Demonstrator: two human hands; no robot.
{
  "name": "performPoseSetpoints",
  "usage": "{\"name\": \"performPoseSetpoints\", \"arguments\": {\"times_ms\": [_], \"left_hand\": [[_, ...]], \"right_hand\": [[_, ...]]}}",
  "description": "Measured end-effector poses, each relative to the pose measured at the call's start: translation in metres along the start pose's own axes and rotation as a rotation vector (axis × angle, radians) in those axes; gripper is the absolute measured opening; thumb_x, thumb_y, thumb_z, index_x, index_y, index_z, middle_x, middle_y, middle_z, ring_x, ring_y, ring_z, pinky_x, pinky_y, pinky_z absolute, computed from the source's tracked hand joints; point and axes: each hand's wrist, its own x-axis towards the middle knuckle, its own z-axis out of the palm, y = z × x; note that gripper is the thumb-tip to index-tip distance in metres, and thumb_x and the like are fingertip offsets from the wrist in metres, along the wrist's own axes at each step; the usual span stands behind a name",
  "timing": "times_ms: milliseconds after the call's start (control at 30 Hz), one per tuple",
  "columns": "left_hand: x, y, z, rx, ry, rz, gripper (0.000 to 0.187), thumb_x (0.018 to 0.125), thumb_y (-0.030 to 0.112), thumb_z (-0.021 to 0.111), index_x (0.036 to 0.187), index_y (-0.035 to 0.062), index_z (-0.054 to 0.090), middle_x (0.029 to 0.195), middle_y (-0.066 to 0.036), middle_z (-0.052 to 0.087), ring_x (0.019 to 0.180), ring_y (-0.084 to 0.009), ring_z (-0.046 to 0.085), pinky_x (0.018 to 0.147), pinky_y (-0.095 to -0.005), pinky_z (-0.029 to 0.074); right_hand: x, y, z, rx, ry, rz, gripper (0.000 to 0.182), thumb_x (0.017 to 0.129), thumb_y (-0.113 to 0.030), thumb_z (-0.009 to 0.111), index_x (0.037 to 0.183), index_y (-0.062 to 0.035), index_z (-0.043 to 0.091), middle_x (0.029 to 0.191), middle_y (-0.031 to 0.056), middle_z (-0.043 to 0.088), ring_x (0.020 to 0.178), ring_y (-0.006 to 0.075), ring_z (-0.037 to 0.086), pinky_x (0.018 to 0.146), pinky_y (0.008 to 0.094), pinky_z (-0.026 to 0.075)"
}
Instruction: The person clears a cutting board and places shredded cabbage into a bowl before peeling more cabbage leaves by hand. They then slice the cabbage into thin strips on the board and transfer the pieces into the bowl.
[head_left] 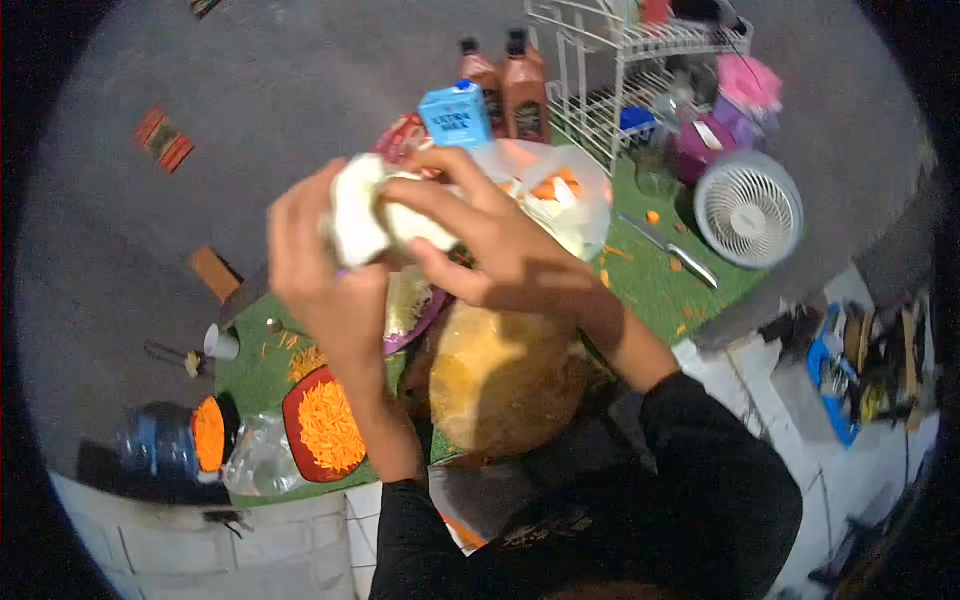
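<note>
Both our hands held a white chunk (358,212) over the green table (645,290), the left hand (325,265) cupping its outer side, the right hand (500,240) bending its fingers against the other. We judged it light, crisp, perhaps slippery, safest gripped by its broad sides.

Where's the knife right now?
In the head view, the knife lies on the green mat, right of the hands, just left of the round fan.
</note>
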Motion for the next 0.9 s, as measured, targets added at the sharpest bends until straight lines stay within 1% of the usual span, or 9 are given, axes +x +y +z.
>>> {"name": "performPoseSetpoints", "arguments": {"times_ms": [100,200,233,267,367,500,667,767,900], "left_hand": [[-0.002,-0.001,0.005,0.048,-0.106,-0.027,0.047,0.065,0.0,0.066,0.112,0.0041,0.069,0.107,-0.014,0.065,0.101,-0.0338,0.063,0.089,-0.0423,0.051],[-0.001,-0.002,0.007,-0.004,-0.138,-0.1,0.046,0.066,0.0,0.064,0.112,0.0028,0.069,0.106,-0.015,0.065,0.1,-0.0341,0.065,0.088,-0.042,0.051],[0.0,-0.002,0.006,-0.034,-0.142,-0.123,0.045,0.066,-0.002,0.061,0.111,0.0021,0.069,0.105,-0.015,0.067,0.098,-0.0318,0.066,0.088,-0.039,0.051],[0.0,-0.004,0.005,-0.064,-0.15,-0.151,0.045,0.066,-0.004,0.058,0.109,0.0014,0.07,0.104,-0.014,0.069,0.097,-0.0295,0.068,0.088,-0.0361,0.052],[0.003,-0.01,0.004,-0.105,-0.156,-0.168,0.035,0.075,-0.002,0.062,0.11,0.0014,0.07,0.101,-0.013,0.069,0.095,-0.0272,0.069,0.086,-0.0341,0.051],[0.001,-0.011,0.003,-0.148,-0.169,-0.275,0.029,0.083,-0.004,0.06,0.111,0.0007,0.069,0.1,-0.014,0.069,0.092,-0.0239,0.068,0.085,-0.0327,0.051],[0.003,-0.007,0.003,-0.211,-0.167,-0.247,0.03,0.083,-0.003,0.06,0.112,-0.0007,0.068,0.099,-0.013,0.069,0.091,-0.022,0.067,0.084,-0.0323,0.05],[0.001,-0.008,0.002,-0.204,-0.159,-0.232,0.029,0.084,-0.003,0.06,0.112,-0.0011,0.068,0.099,-0.013,0.069,0.091,-0.0209,0.066,0.084,-0.0321,0.05],[0.001,-0.007,0.006,-0.211,-0.151,-0.267,0.032,0.081,-0.003,0.065,0.112,0.0016,0.068,0.092,-0.014,0.066,0.079,-0.0228,0.066,0.074,-0.0323,0.052]], "right_hand": [[-0.002,0.003,-0.006,0.057,-0.085,0.122,0.06,0.082,-0.023,0.074,0.133,0.0002,0.051,0.129,0.0235,0.046,0.122,0.0421,0.051,0.104,0.0447,0.044],[0.001,-0.005,-0.012,0.013,-0.193,0.179,0.066,0.078,-0.024,0.079,0.133,-0.0003,0.05,0.129,0.0228,0.046,0.125,0.0424,0.049,0.105,0.0453,0.043],[0.004,-0.006,-0.015,-0.004,-0.202,0.146,0.071,0.072,-0.015,0.082,0.133,-0.0015,0.05,0.128,0.0212,0.045,0.123,0.0415,0.051,0.102,0.045,0.045],[0.004,-0.005,-0.016,-0.009,-0.204,0.14,0.071,0.072,-0.015,0.082,0.133,-0.0015,0.05,0.128,0.0212,0.045,0.123,0.0415,0.051,0.102,0.045,0.045],[0.002,0.0,-0.01,-0.04,-0.198,0.13,0.077,0.061,0.004,0.079,0.132,-0.0057,0.054,0.125,0.0184,0.046,0.113,0.0393,0.057,0.094,0.0424,0.05],[-0.007,0.002,-0.011,-0.122,-0.157,0.017,0.072,0.06,0.006,0.076,0.129,-0.0059,0.058,0.127,0.019,0.048,0.115,0.0384,0.057,0.095,0.043,0.05],[-0.01,0.0,-0.02,-0.175,-0.157,-0.077,0.062,0.065,0.009,0.064,0.126,-0.007,0.061,0.13,0.0184,0.056,0.119,0.0374,0.058,0.095,0.0445,0.052],[-0.012,-0.001,-0.02,-0.289,-0.137,-0.153,0.055,0.071,-0.002,0.065,0.125,-0.0125,0.062,0.128,0.0115,0.06,0.109,0.0316,0.062,0.084,0.0395,0.056],[-0.018,0.012,-0.018,-0.439,-0.088,-0.324,0.049,0.075,-0.014,0.067,0.123,-0.0176,0.063,0.127,0.0061,0.062,0.098,0.0228,0.063,0.073,0.0329,0.057]]}}
